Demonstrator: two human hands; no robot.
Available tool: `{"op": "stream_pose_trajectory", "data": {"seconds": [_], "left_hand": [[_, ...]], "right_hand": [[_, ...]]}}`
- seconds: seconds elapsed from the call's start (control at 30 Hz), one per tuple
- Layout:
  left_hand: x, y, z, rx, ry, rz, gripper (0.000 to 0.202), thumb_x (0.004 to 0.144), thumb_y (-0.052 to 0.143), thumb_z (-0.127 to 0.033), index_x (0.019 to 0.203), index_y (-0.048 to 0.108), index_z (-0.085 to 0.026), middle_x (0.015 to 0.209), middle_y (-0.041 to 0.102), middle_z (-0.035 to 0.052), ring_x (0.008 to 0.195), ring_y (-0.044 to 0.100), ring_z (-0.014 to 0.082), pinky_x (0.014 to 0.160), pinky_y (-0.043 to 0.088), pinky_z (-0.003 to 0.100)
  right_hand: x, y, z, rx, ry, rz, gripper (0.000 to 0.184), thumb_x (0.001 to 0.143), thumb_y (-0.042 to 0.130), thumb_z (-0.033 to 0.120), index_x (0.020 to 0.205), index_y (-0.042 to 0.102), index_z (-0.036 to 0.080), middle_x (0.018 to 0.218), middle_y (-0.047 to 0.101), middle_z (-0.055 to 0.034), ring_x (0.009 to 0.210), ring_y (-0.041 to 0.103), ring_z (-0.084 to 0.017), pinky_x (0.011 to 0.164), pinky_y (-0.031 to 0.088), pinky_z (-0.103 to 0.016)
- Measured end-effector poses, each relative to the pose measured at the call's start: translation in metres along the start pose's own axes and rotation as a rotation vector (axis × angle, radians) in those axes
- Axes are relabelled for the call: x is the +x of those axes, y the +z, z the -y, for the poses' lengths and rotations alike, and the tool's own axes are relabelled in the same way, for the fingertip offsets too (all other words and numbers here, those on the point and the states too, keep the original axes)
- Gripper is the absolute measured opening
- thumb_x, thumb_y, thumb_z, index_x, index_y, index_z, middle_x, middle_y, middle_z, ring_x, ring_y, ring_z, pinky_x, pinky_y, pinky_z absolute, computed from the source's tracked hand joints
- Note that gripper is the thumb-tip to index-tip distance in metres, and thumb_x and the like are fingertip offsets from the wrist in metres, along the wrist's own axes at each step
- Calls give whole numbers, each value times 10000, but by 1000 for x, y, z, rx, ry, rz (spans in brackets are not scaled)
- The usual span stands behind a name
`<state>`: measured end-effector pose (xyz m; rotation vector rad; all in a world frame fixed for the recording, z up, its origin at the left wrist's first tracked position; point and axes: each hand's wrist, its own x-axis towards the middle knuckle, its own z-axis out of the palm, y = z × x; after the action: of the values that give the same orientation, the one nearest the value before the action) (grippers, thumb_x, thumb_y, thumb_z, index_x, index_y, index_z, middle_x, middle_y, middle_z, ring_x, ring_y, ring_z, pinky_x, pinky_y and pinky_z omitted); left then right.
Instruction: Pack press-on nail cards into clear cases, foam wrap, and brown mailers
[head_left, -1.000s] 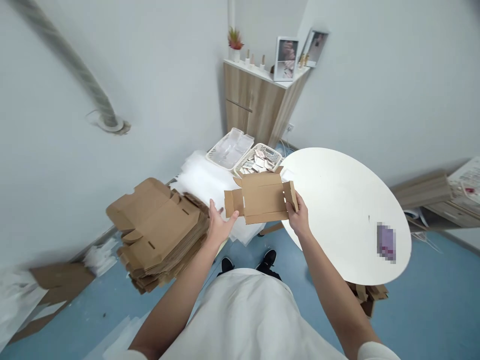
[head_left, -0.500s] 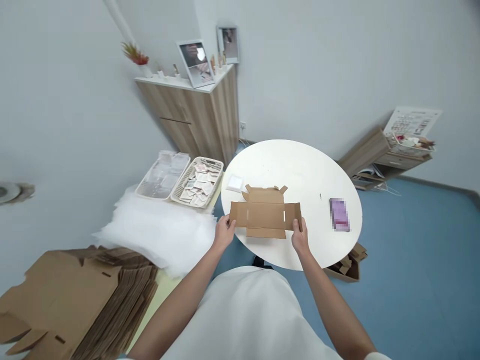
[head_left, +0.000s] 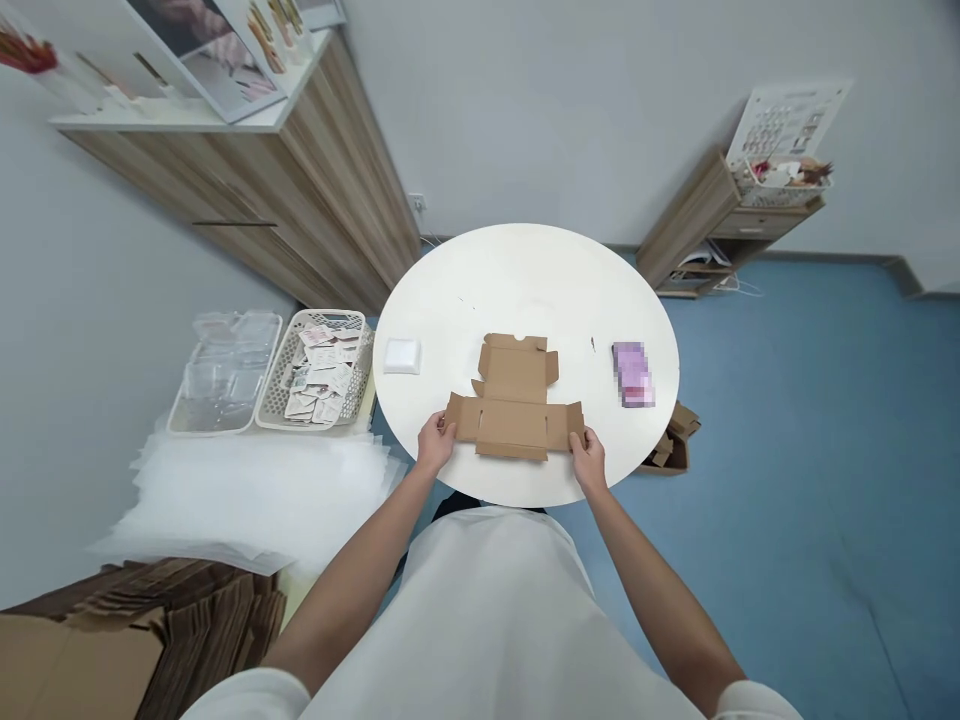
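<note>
An unfolded brown cardboard box [head_left: 513,425] is over the near part of the round white table [head_left: 525,280], its lid panel and side flaps spread out. My left hand [head_left: 436,442] grips the left side flap, thumb on top. On the opposite side, my right hand [head_left: 589,460] pinches the right flap between thumb and fingers. Left of the cardboard lies a small white square packet [head_left: 403,356]. A purple item [head_left: 633,375], blurred into blocks, rests on the table's right side.
To the left stand a basket of small packets [head_left: 319,385] and a basket of clear plastic pieces [head_left: 225,375]. White foam sheets [head_left: 247,490] and stacked flat cardboard [head_left: 217,640] lie nearer. A carton [head_left: 671,445] of cardboard scraps sits on the floor at right.
The view has turned left and closer to the table. The cardboard's lid panel now lies spread flatter, away from me. Both hands still hold the side flaps.
</note>
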<state>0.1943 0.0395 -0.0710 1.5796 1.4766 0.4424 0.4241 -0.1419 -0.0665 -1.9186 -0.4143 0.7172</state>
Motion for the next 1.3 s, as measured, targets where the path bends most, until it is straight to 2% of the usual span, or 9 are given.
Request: {"op": "stream_pose_trajectory", "data": {"seconds": [0.13, 0.27, 0.37, 0.47, 0.67, 0.87, 1.0, 1.17, 1.3], "left_hand": [[6, 2, -1, 50, -41, 62, 343, 725, 524, -214, 1064, 525, -160, 887, 614, 55, 813, 584, 158, 764, 452, 299], [-1, 3, -6, 118, 7, 69, 555, 749, 514, -282, 1250, 329, -133, 1108, 526, 129, 912, 576, 181, 814, 440, 333], [-14, 2, -11, 283, 251, 40, 756, 715, 553, -403, 1320, 194, -125, 1310, 336, 184, 1195, 369, 268, 929, 350, 408], [-27, 1, -15, 487, 555, 154, 841, 627, 619, -488, 1306, 254, -151, 1360, 281, 173, 1281, 184, 323, 997, 204, 489], [-30, 6, -17, 693, 860, 441, 477, 665, 627, -293, 1117, 491, -230, 1269, 438, 116, 1232, 290, 305, 994, 115, 510], [-31, 19, -12, 747, 869, 468, 330, 735, 490, -130, 1051, 510, -222, 1062, 563, 76, 998, 503, 226, 966, 157, 503], [-31, 24, -10, 794, 834, 446, 305, 766, 412, -100, 1028, 520, -214, 984, 572, 68, 904, 529, 197, 955, 179, 485], [-28, 30, -18, 827, 799, 455, 377, 771, 321, -47, 1048, 519, -211, 998, 575, 83, 933, 527, 199, 961, 205, 455], [-25, 34, -32, 819, 735, 406, 476, 751, 355, -73, 1200, 429, -211, 1223, 477, 117, 1157, 406, 230, 990, 199, 422]], "right_hand": [[-4, 1, -10, -134, 78, 43, 315, 725, 423, 377, 890, 576, 157, 783, 609, -43, 711, 530, -174, 645, 414, -288], [-10, 5, -10, -191, 76, 20, 440, 697, 472, 349, 1101, 485, 174, 959, 591, -65, 836, 542, -193, 737, 427, -319], [-11, 8, -6, -222, 39, -35, 648, 657, 537, 370, 1244, 341, 179, 1125, 513, -95, 967, 509, -212, 827, 412, -348], [-5, 7, 3, -330, 21, -130, 744, 637, 564, 422, 1282, 296, 163, 1191, 450, -128, 1077, 436, -248, 908, 358, -397], [27, 2, 31, -428, 27, -92, 655, 683, 526, 469, 1253, 356, 193, 1195, 467, -116, 1120, 408, -251, 925, 340, -411], [71, 17, 54, -352, -17, 34, 506, 708, 525, 389, 1178, 437, 221, 1162, 514, -86, 1012, 502, -197, 847, 405, -352], [95, 31, 56, -311, 26, 96, 434, 706, 526, 332, 1121, 487, 210, 1113, 545, -76, 939, 535, -174, 820, 416, -328], [108, 38, 48, -397, 13, 105, 382, 697, 507, 243, 1076, 528, 200, 992, 579, -52, 874, 544, -163, 804, 417, -320], [107, 36, 44, -347, -66, 140, 375, 720, 470, 224, 1086, 536, 182, 896, 601, -36, 808, 556, -149, 783, 434, -311]]}}
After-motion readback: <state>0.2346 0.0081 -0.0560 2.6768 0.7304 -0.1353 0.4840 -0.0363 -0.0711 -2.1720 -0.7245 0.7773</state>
